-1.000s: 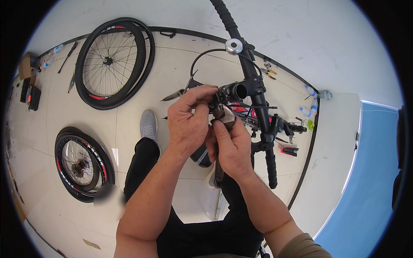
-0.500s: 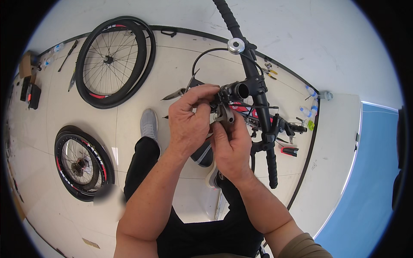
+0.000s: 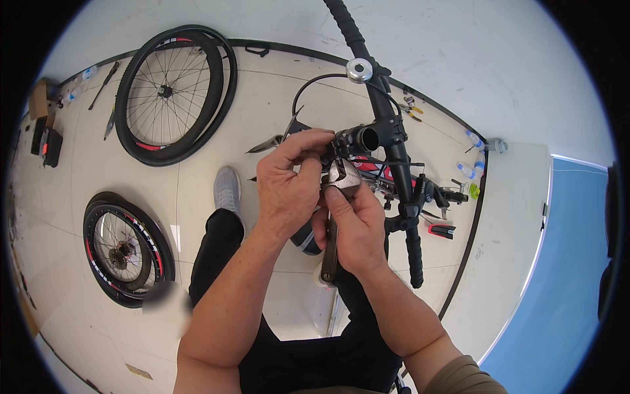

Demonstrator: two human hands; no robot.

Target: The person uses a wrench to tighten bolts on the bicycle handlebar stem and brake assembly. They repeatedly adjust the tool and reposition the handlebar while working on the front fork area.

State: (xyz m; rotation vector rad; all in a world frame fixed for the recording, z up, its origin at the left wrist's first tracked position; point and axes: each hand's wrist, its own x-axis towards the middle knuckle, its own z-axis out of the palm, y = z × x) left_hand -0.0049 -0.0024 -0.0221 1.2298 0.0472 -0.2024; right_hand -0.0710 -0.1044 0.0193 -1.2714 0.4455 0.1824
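Observation:
My left hand (image 3: pixel 286 180) is closed at the black clamp fitting (image 3: pixel 353 141) beside the handlebar stem, its curled fingers hiding what they grip. My right hand (image 3: pixel 353 230) is wrapped round a metal adjustable wrench (image 3: pixel 342 173), thumb just below the head, which sits against the parts under the fitting; the handle points down toward my legs. The black drop handlebar (image 3: pixel 400 172), carrying a silver bell (image 3: pixel 359 69), runs along the right of both hands, with cables looping about it. Part of a red bicycle frame (image 3: pixel 374 168) shows behind the wrench.
Two wheel groups (image 3: pixel 164 92) (image 3: pixel 128 249) lie at left. A box (image 3: pixel 41 98) and black case (image 3: pixel 51 150) stand at far left. Yellow-handled pliers (image 3: pixel 410 111), plastic bottles (image 3: pixel 467 169) and a red-black tool (image 3: pixel 441 230) lie at right. A white wall edges the floor; my legs are below.
The wrench in my right hand has swung: half a second ago its handle was mostly hidden, now it shows pointing downward. My right thumb shifted slightly; my left hand stays about the same.

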